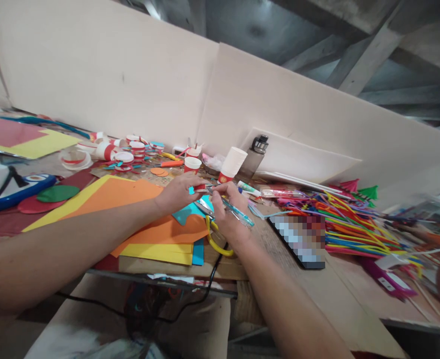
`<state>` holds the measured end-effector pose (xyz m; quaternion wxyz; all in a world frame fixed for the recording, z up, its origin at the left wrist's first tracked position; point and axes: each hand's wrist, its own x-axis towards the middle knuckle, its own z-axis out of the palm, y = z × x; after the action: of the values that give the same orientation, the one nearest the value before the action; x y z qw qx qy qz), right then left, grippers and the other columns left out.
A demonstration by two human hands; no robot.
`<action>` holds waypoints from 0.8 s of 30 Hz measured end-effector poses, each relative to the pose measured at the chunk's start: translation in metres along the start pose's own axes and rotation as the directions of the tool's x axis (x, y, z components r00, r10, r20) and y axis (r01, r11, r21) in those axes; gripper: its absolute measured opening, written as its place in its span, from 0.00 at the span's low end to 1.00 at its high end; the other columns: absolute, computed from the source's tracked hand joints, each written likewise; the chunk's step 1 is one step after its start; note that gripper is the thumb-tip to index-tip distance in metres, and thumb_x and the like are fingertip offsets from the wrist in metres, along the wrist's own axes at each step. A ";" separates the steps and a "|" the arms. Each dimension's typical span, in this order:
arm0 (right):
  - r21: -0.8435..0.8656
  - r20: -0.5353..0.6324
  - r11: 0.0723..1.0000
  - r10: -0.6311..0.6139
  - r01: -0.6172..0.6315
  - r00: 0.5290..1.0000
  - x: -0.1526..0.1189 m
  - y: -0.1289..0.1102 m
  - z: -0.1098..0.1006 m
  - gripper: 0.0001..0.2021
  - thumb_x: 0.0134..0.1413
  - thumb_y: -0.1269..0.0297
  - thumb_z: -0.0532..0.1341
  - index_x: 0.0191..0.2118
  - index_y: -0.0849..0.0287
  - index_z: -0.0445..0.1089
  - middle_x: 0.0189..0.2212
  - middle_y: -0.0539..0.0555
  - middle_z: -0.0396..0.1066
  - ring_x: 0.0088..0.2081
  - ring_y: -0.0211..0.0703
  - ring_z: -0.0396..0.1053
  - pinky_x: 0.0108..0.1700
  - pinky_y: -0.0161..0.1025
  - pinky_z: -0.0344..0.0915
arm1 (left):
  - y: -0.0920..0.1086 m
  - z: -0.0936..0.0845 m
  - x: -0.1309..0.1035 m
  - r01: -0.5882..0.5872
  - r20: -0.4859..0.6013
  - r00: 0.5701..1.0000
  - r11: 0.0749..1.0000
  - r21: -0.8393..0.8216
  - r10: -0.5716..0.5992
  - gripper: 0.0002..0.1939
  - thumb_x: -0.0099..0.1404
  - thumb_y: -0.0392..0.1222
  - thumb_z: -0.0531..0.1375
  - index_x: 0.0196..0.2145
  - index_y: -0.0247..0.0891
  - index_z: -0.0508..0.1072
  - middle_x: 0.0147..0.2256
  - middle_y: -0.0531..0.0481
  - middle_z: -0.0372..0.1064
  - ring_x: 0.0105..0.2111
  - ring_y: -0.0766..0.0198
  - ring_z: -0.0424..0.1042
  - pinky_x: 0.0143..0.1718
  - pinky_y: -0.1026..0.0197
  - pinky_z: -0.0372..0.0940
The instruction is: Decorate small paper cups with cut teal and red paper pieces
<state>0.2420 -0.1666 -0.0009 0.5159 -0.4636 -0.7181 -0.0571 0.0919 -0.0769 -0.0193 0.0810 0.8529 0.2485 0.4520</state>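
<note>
Your left hand [177,193] had its fingers clamped on a small red-white piece [201,188], over the near papers [150,199]; your right hand [230,212] gripped a pen [244,215] beside it. Scissors [220,245] lay just below, cup [192,165] and cup stack [232,163] far, phone [298,242] right.

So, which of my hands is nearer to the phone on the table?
Your right. Your right hand is to the left of the phone and slightly beyond it; your left hand is farther left, past the right one.
</note>
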 end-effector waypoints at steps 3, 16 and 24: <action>0.004 0.004 1.000 -0.011 0.011 1.000 0.001 -0.001 0.000 0.05 0.57 0.66 0.55 0.31 0.58 0.64 0.27 0.49 0.68 0.31 0.38 0.67 0.36 0.36 0.62 | -0.001 0.000 0.000 -0.013 -0.001 1.000 1.000 0.002 0.013 0.09 0.60 0.35 0.60 0.38 0.38 0.78 0.34 0.47 0.75 0.37 0.60 0.70 0.42 0.58 0.64; 0.049 -0.004 0.996 0.075 -0.075 0.997 0.001 0.002 -0.002 0.04 0.58 0.65 0.55 0.34 0.57 0.65 0.28 0.49 0.70 0.32 0.39 0.69 0.38 0.37 0.63 | -0.002 -0.001 0.001 0.223 0.034 0.975 0.971 -0.083 -0.221 0.12 0.60 0.47 0.60 0.36 0.38 0.77 0.31 0.49 0.73 0.31 0.63 0.68 0.34 0.62 0.61; -0.293 0.011 0.949 0.128 -0.119 0.992 0.020 0.056 -0.027 0.10 0.60 0.65 0.52 0.40 0.58 0.69 0.37 0.55 0.71 0.40 0.44 0.68 0.45 0.40 0.63 | -0.018 -0.001 0.005 0.469 0.079 0.868 0.754 -0.461 -0.491 0.13 0.56 0.48 0.61 0.32 0.34 0.75 0.28 0.52 0.70 0.28 0.66 0.65 0.30 0.64 0.59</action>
<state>0.3005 -0.1382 0.0052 0.4335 -0.5796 -0.6790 -0.1230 0.0867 -0.0585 -0.0212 0.3903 0.7049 0.3446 0.4817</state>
